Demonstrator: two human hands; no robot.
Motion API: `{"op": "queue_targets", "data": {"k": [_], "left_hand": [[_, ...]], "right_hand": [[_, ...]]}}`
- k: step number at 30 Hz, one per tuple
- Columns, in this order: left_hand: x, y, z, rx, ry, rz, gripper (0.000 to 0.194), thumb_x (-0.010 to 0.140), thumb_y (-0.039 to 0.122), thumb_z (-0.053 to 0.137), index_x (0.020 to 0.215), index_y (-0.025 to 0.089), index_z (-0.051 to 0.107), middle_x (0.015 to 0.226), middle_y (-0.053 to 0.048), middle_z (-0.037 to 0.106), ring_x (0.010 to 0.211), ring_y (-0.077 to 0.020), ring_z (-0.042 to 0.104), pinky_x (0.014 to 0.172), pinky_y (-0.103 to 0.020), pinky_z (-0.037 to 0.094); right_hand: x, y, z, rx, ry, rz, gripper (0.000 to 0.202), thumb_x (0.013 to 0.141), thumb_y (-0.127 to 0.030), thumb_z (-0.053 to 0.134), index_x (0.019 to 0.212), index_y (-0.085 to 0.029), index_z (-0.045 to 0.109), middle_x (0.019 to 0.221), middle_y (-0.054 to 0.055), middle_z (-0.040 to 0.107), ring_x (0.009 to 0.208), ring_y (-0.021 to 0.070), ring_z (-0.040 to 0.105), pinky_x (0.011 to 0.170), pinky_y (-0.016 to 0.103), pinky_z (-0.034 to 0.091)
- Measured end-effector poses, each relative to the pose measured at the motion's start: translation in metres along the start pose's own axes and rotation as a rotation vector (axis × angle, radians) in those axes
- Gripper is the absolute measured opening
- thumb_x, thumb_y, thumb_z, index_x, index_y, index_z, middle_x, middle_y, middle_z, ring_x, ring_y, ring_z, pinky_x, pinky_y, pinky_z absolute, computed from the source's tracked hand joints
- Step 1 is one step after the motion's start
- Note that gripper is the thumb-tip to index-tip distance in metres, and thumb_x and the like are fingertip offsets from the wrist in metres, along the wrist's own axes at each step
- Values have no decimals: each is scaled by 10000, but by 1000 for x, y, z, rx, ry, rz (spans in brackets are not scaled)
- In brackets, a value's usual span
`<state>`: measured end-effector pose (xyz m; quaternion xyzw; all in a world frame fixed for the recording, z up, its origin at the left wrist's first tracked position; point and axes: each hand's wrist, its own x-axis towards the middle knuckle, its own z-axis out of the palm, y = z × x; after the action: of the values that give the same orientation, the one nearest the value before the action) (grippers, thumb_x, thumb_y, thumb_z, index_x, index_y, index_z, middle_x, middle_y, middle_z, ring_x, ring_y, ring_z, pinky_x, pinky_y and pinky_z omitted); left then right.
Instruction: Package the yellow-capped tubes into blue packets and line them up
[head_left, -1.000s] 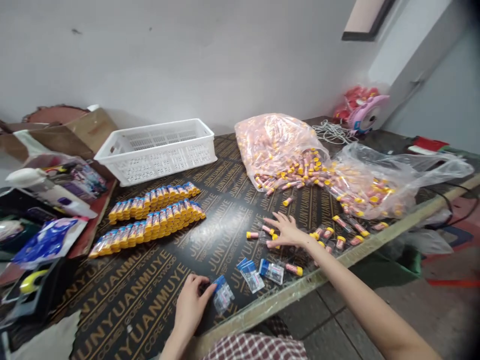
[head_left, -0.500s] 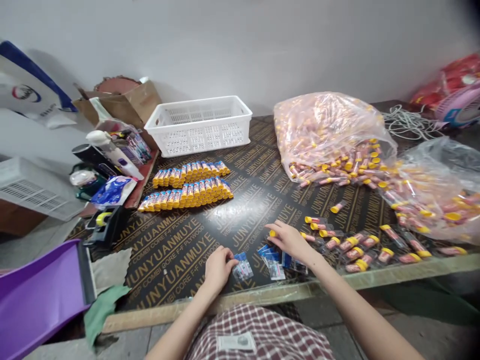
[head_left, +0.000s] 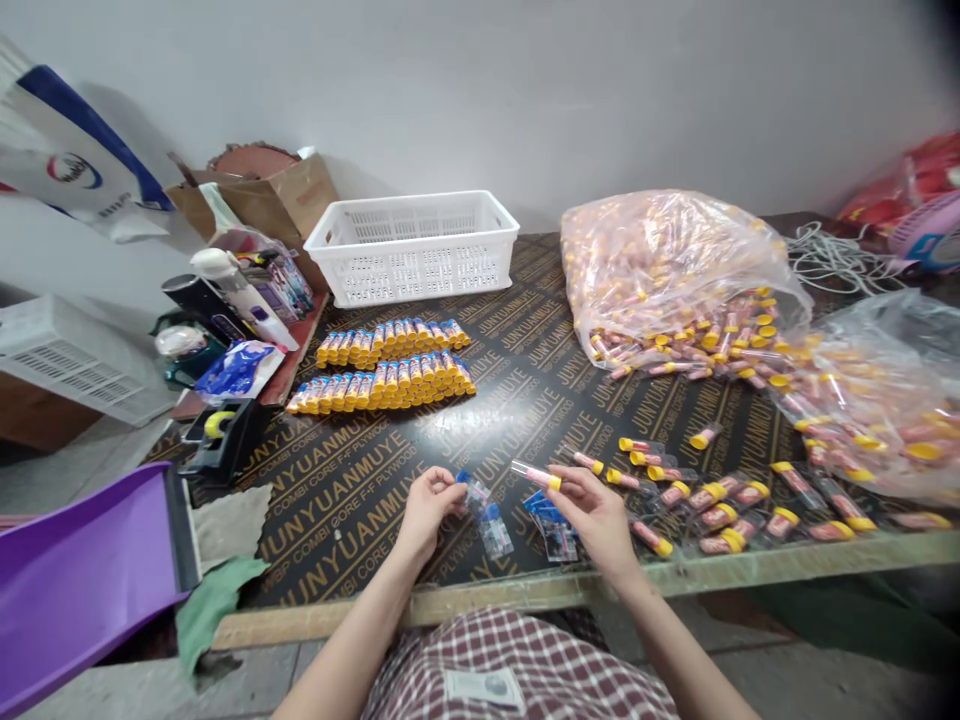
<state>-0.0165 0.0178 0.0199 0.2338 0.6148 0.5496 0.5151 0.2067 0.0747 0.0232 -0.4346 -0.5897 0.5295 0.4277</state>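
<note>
Between the fingertips of my right hand point(head_left: 596, 515) is a clear tube with a yellow cap point(head_left: 531, 474), tilted with its clear end to the left. My left hand point(head_left: 433, 508) pinches a small clear and blue printed sleeve point(head_left: 474, 490) by its edge. Just below lies another such sleeve point(head_left: 496, 535) on the table. A small stack of blue-topped sleeves point(head_left: 553, 528) rests under my right hand. To the right, several loose yellow-capped tubes point(head_left: 709, 495) lie scattered. Farther back are two rows of blue-and-yellow wrapped tubes point(head_left: 386, 380), lined up side by side.
A white plastic basket point(head_left: 412, 265) stands by the wall. Large clear bags of tubes point(head_left: 675, 250) spill open at the right. On the left are a tape dispenser point(head_left: 221, 440), bottles point(head_left: 240, 295) and a purple dustpan point(head_left: 90, 580). The table's front edge point(head_left: 330, 620) runs before me.
My right hand has lifted the yellow-capped tube and brought it left, above the sleeve stack. My left hand has raised a sleeve off the table. The view has shifted slightly.
</note>
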Motion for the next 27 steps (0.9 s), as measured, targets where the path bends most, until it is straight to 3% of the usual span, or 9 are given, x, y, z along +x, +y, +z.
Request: {"op": "queue_targets", "data": {"k": [4, 10, 18, 23, 27], "left_hand": [[1, 12, 10, -281, 2, -112, 449, 449, 175, 826, 826, 150, 583, 628, 10, 664, 531, -99, 587, 546, -205, 458], [4, 18, 19, -478, 84, -184, 297, 492, 252, 841, 677, 109, 659, 648, -16, 676, 568, -90, 601, 594, -213, 503], [5, 20, 19, -509, 230, -165, 290, 522, 302, 839, 626, 107, 652, 613, -25, 661, 532, -93, 585, 560, -214, 485], [3, 16, 20, -460, 230, -124, 363, 477, 369, 846, 635, 108, 650, 618, -18, 651, 539, -93, 576, 561, -214, 478], [-2, 15, 26, -394, 154, 1, 351, 567, 411, 794, 680, 118, 637, 666, -12, 653, 613, -113, 601, 620, -232, 495]], "right_hand": [[-5, -13, 11, -2, 81, 6, 328, 725, -368, 705, 996, -187, 660, 888, 55, 679, 806, 195, 661, 771, 358, 557], [-13, -21, 22, -60, 119, -126, 240, 764, -288, 681, 991, -214, 665, 932, 48, 635, 775, 164, 619, 718, 314, 544], [-22, -24, 30, -242, 103, -292, 210, 825, -209, 609, 1028, -244, 644, 953, 56, 619, 762, 171, 604, 687, 330, 530], [-24, -24, 35, -321, 75, -374, 239, 830, -171, 589, 1043, -266, 644, 950, 53, 624, 790, 181, 611, 699, 340, 539], [-26, -23, 39, -328, -20, -376, 250, 845, -183, 564, 1065, -270, 646, 991, 66, 622, 865, 199, 615, 755, 362, 547]]}}
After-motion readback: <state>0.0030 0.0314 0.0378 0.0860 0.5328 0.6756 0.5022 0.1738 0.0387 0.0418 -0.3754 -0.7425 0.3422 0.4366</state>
